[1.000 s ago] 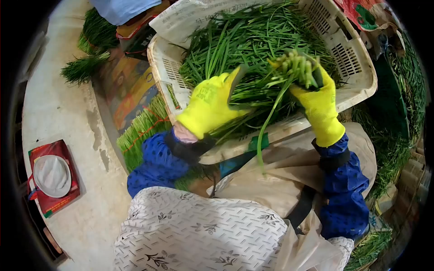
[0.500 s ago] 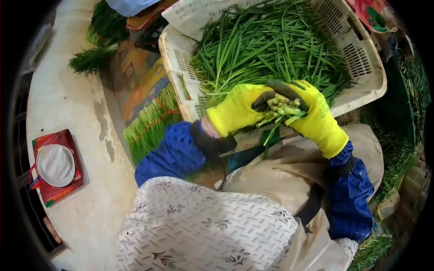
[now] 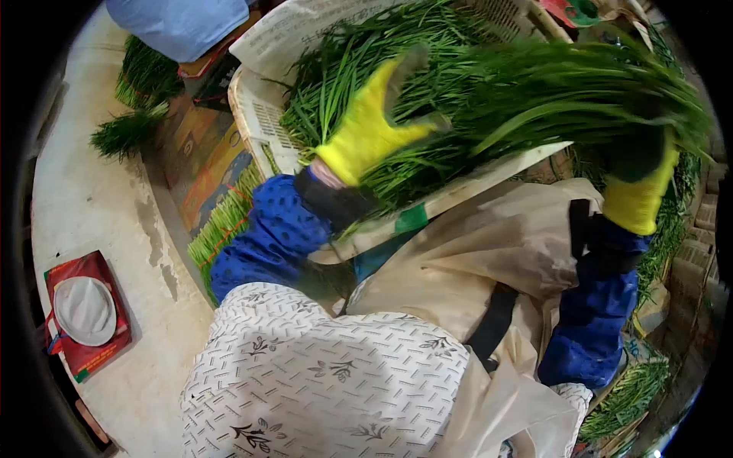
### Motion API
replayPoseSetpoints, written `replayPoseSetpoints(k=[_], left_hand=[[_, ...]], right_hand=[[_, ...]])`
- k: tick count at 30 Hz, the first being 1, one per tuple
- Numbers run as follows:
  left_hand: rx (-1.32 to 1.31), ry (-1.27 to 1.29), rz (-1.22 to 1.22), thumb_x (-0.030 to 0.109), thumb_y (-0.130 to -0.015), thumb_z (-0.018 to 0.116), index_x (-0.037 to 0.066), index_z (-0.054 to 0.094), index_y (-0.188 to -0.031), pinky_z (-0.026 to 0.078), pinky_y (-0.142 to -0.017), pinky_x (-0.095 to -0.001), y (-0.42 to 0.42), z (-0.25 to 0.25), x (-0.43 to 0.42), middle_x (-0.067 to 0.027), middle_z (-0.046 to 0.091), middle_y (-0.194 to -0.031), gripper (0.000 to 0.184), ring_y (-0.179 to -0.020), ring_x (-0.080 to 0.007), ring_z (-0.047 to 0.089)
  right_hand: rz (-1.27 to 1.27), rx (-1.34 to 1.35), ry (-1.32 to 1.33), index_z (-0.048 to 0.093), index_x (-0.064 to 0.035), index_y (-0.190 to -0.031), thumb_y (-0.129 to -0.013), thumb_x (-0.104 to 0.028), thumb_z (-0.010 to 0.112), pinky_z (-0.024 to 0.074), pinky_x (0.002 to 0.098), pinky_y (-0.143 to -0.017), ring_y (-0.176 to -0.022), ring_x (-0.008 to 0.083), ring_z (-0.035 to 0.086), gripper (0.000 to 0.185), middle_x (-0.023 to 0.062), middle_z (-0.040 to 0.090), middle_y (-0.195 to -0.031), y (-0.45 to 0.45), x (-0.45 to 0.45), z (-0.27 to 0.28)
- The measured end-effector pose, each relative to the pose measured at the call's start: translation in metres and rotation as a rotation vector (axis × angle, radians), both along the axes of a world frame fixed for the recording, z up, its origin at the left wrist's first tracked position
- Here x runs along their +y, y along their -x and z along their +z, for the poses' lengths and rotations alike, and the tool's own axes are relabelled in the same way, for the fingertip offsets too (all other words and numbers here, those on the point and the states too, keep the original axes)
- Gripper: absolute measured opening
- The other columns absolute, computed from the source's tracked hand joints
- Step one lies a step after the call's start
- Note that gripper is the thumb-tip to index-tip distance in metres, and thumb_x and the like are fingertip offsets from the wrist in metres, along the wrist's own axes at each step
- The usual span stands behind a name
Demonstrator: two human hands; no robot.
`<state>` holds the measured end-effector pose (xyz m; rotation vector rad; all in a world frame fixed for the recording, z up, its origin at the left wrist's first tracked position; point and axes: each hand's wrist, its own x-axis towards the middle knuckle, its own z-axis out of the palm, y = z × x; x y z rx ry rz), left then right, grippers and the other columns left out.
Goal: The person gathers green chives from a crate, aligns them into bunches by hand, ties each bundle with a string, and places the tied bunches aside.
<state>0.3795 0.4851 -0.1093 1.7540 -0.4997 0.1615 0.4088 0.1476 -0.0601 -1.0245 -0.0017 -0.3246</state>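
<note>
My left hand (image 3: 370, 122), in a yellow glove with a dark palm, is spread open above the white plastic crate (image 3: 527, 162), with nothing in it. Long flat green leaves, which look like garlic chives (image 3: 328, 95), fill the crate in a loose heap. Out to the right, past the crate's near corner, my right hand (image 3: 640, 200) is closed around a bunch of garlic chives (image 3: 573, 88). Its leaves trail leftward over the crate and are smeared by motion. The fingers of that hand are partly hidden by the leaves.
Tied bundles of chives (image 3: 221, 217) stand left of the crate, and more green bundles (image 3: 151, 72) lie on the pale ledge (image 3: 164, 336). A white bowl (image 3: 85, 311) sits on a red packet (image 3: 126, 324). Loose greens (image 3: 630, 397) lie at the lower right.
Both hands were together around the pale stem ends of the bunch. Now they are apart: the left has let go and opened, and the right has swung the bunch to the right.
</note>
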Motion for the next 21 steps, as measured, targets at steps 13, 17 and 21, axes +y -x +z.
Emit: replayPoseSetpoints(k=[13, 17, 21], left_hand=[[0.515, -0.291, -0.471, 0.023, -0.076, 0.077, 0.000, 0.040, -0.138, 0.036, -0.104, -0.0352, -0.085, 0.053, -0.061, -0.0125, 0.051, -0.133, 0.076, -0.122, -0.0214, 0.047], [1.005, -0.267, -0.920, 0.026, -0.077, 0.076, -0.001, 0.041, -0.137, 0.038, -0.101, -0.0350, -0.031, 0.027, -0.114, -0.0116, 0.053, -0.131, 0.075, -0.118, -0.0207, 0.050], [1.259, -0.191, -1.230, 0.028, -0.077, 0.076, -0.001, 0.043, -0.136, 0.041, -0.099, -0.0349, 0.022, 0.049, -0.153, -0.0108, 0.056, -0.128, 0.073, -0.115, -0.0199, 0.052]], right_hand=[[0.198, -0.272, -0.471, 0.059, -0.0044, -0.121, -0.094, -0.024, 0.051, 0.0478, 0.0419, -0.095, -0.107, 0.0267, 0.059, 0.034, 0.0121, 0.062, -0.117, 0.109, -0.103, 0.049], [-0.073, -0.253, -0.403, 0.064, -0.0048, -0.110, -0.091, -0.021, 0.057, 0.0516, 0.0391, -0.089, -0.100, 0.0240, 0.062, 0.026, 0.0114, 0.066, -0.111, 0.141, -0.131, 0.012], [-0.142, 0.088, -0.509, 0.063, -0.0072, -0.110, -0.090, -0.023, 0.061, 0.0548, 0.0386, -0.082, -0.090, 0.0224, 0.066, 0.025, 0.0095, 0.067, -0.103, 0.148, -0.162, -0.023]])
